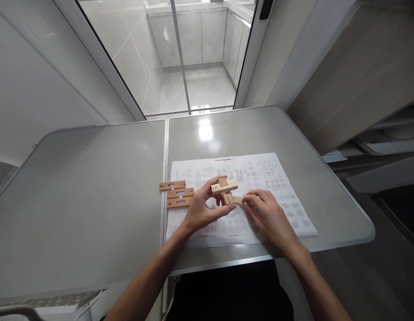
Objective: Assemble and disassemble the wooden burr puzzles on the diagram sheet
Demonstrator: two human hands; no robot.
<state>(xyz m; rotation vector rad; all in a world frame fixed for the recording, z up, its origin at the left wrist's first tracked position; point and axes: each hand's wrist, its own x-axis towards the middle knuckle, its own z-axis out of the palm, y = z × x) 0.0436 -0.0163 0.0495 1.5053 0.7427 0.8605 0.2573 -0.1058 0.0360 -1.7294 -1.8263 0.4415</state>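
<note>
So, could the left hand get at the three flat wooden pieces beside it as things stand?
Probably not without letting go: the flat pieces lie close by, but the left hand is holding wooden blocks.

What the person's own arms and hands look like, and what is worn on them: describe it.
The bare left hand and bare right hand have slender fingers and narrow wrists. No gloves, rings, watch or bracelet can be made out. The visible forearms are sleeveless and slim, without evident markings. A plain black garment shows between them.
</note>
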